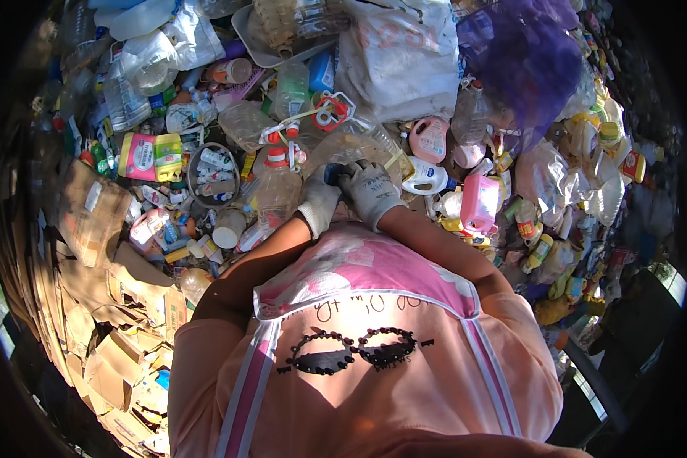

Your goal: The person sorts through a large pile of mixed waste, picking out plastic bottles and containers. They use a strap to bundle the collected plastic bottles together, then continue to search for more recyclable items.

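Note:
My left hand (319,199), in a whitish work glove, has its fingers around a small dark blue piece (333,173), perhaps a cap. Right beside it, my right hand (372,190) wears a matching glove with print on its back. Its fingers curl down against a large clear plastic container (343,150), and the fingertips are hidden. A clear jug with a red cap (277,186) stands just left of my left hand. Red bottle handles (331,111) lie beyond the container. To the right are a white bottle with a handle (426,176) and a pink jug (480,203).
Mixed plastic bottles surround the hands. A white woven sack (401,63) and a purple bag (521,63) lie at the far side. A grey bucket (213,174) holds small containers. Flattened cardboard (111,366) is heaped at the lower left.

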The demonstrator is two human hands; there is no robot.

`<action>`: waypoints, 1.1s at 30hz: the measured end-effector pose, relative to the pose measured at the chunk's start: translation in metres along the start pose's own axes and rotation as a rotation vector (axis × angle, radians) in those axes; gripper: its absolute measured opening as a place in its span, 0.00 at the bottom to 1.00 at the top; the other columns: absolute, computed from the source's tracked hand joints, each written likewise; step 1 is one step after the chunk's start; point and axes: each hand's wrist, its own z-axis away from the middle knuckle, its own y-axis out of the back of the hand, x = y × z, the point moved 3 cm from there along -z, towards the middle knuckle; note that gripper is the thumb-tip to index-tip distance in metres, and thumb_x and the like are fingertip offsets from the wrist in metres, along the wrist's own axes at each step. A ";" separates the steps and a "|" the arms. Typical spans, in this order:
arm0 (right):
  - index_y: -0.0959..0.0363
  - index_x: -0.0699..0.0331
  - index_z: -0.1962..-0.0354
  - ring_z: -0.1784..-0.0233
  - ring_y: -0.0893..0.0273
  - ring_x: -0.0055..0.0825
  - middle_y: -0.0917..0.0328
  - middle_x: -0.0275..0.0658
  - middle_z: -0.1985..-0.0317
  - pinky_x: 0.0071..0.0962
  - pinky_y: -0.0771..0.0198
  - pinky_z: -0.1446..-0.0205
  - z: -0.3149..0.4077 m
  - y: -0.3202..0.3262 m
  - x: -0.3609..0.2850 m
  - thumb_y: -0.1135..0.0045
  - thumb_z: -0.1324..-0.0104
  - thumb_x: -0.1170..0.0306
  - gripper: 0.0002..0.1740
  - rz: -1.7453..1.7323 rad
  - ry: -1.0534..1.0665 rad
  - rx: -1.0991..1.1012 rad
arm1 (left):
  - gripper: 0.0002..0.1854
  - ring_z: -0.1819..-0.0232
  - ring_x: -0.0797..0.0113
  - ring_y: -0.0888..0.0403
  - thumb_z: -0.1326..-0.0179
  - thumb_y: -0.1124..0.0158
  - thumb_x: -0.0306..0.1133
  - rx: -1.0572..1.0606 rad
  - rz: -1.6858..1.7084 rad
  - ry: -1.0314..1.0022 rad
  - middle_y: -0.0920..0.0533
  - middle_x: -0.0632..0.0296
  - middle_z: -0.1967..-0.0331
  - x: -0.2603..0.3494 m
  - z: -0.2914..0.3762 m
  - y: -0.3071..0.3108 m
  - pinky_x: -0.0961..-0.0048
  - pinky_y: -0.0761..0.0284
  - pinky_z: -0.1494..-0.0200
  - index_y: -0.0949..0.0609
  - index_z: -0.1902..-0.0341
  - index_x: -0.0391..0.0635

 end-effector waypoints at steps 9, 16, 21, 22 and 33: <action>0.22 0.63 0.63 0.54 0.19 0.51 0.18 0.51 0.57 0.48 0.24 0.51 0.007 -0.009 0.027 0.42 0.36 0.62 0.12 -0.229 -0.192 0.143 | 0.29 0.49 0.71 0.19 0.39 0.40 0.17 -0.180 -0.410 -0.050 0.17 0.60 0.46 0.026 0.012 0.007 0.75 0.23 0.46 0.26 0.32 0.44; 0.21 0.55 0.51 0.43 0.22 0.47 0.20 0.46 0.48 0.45 0.25 0.41 0.003 -0.012 0.030 0.39 0.39 0.67 0.17 -0.246 -0.110 0.010 | 0.26 0.46 0.66 0.17 0.36 0.31 0.30 -0.192 -0.629 -0.141 0.16 0.58 0.47 0.026 -0.002 -0.004 0.69 0.24 0.43 0.26 0.35 0.46; 0.23 0.47 0.43 0.41 0.23 0.45 0.21 0.40 0.44 0.42 0.27 0.38 0.003 -0.010 0.037 0.36 0.43 0.66 0.28 -0.237 0.079 -0.107 | 0.22 0.47 0.67 0.17 0.34 0.31 0.33 -0.189 -0.541 -0.229 0.16 0.57 0.48 0.011 -0.014 0.006 0.69 0.23 0.44 0.25 0.40 0.41; 0.23 0.47 0.42 0.41 0.23 0.46 0.22 0.40 0.43 0.42 0.27 0.37 0.003 -0.009 0.037 0.35 0.44 0.65 0.29 -0.231 0.048 -0.154 | 0.21 0.48 0.67 0.17 0.33 0.32 0.32 -0.182 -0.435 -0.180 0.16 0.57 0.49 0.008 -0.017 0.006 0.69 0.22 0.45 0.24 0.41 0.40; 0.19 0.52 0.45 0.44 0.19 0.43 0.16 0.46 0.48 0.38 0.26 0.38 -0.031 -0.010 0.048 0.39 0.38 0.63 0.23 -0.482 -0.178 -0.146 | 0.18 0.59 0.71 0.17 0.33 0.36 0.30 -0.299 0.076 0.231 0.16 0.61 0.57 0.046 -0.025 0.028 0.74 0.20 0.55 0.22 0.42 0.38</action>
